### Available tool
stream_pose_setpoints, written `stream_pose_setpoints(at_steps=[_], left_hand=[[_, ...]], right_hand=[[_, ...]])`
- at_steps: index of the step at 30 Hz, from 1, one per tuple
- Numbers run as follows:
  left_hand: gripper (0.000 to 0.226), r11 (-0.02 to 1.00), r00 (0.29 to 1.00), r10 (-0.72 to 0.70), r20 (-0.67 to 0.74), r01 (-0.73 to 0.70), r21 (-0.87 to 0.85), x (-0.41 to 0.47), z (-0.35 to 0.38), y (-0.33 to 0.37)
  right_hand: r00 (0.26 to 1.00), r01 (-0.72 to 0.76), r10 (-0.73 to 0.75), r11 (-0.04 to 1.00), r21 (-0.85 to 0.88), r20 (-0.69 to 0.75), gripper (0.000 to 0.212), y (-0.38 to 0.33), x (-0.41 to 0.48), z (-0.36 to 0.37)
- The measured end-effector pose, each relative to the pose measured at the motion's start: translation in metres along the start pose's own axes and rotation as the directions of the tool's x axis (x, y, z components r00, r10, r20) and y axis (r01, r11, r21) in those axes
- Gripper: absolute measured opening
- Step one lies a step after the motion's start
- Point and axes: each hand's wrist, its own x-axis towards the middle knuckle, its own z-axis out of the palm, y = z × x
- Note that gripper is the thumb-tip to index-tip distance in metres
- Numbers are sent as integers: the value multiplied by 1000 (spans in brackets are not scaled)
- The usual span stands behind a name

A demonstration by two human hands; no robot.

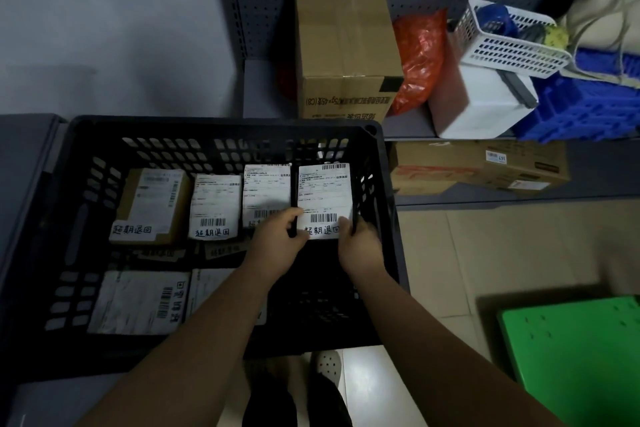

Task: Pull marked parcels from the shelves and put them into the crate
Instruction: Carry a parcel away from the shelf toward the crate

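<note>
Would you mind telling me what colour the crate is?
The crate is black, with slotted walls; the head view shows it best.

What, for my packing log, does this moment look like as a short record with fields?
held item: labelled parcel, handwritten mark on its label
holding: left grip and right grip, one at each near corner
position: within the black crate, right end of the back row
back row: three other parcels beside it
near side: front-row parcels, at least two, one partly hidden by an arm
shelf behind: cardboard box, white basket
</note>
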Motion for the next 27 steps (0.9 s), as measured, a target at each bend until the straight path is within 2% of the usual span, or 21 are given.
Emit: stream_pose_setpoints(at_steps=[2,5,9,12,17,22,27], left_hand=[[44,1000,1000,1,-6,-1,19,4,3,-3],[44,997,999,38,5,-39,66,10,6,-9],[45,985,996,78,41,-84,151,18,13,-21],[43,965,991,129,44,-136,225,19,20,-26],[35,938,983,184,13,-179,297,18,25,-28],[33,864,969,242,56,-241,442,21,28,-31],[32,863,962,271,41,-262,432,21,29,-34]], right_hand=[[999,22,-24,997,-74,-27,44,2,4,3],[1000,10,-10,1000,-8,-23,41,4,9,7],[999,-36,34,997,61,21,58,4,20,9],[999,-6,6,1000,-12,47,67,3,26,11],[994,59,-54,997,-58,91,57,9,25,11],[993,83,-69,986,-146,97,58,14,34,20],[992,101,-86,977,-187,91,59,16,43,24]])
